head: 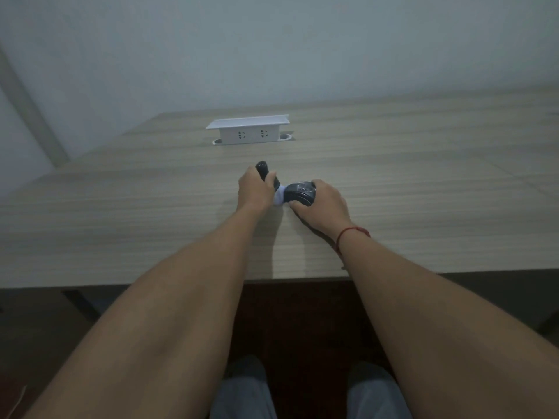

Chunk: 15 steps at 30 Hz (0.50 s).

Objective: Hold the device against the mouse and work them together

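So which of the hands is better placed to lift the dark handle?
Probably the left hand: its fingers already curl round the dark handle. The right hand is occupied gripping the round dark object beside it on the table.

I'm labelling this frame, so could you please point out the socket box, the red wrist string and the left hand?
socket box (248,135): head view, front face between the outlets.
red wrist string (353,231): head view, strand across the right wrist.
left hand (253,191): head view, back of the hand.
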Motion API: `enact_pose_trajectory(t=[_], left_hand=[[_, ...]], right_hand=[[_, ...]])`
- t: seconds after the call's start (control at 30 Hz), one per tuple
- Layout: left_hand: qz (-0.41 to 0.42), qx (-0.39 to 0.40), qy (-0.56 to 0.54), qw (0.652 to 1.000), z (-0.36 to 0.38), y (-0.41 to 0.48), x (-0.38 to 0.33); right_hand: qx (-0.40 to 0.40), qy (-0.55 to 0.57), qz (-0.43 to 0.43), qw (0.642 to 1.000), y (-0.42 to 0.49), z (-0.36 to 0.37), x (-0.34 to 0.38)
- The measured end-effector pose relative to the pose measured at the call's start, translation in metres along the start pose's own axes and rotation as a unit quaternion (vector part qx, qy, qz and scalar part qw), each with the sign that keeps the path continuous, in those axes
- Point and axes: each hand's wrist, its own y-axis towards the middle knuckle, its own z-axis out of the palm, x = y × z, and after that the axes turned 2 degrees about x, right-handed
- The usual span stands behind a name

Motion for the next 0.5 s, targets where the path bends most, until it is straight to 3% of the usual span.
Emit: enact_pose_trajectory(t=[0.23, 0.37, 0.5], left_hand=[[0.037, 0.023, -0.045, 0.998, 0.003, -0.001, -0.014], [0.025, -0.014, -0.019, 0.999, 0.000, -0.001, 0.002], [0.060, -0.020, -0.070, 0.996, -0.002, 0.002, -0.007]], right_hand=[[-0.003, -0.017, 0.002, 1.000, 0.001, 0.001, 0.003], [-0.004, -0.016, -0.008, 1.000, 0.002, 0.003, 0.001], [-0.002, -0.023, -0.014, 1.000, 0.003, 0.001, 0.002]])
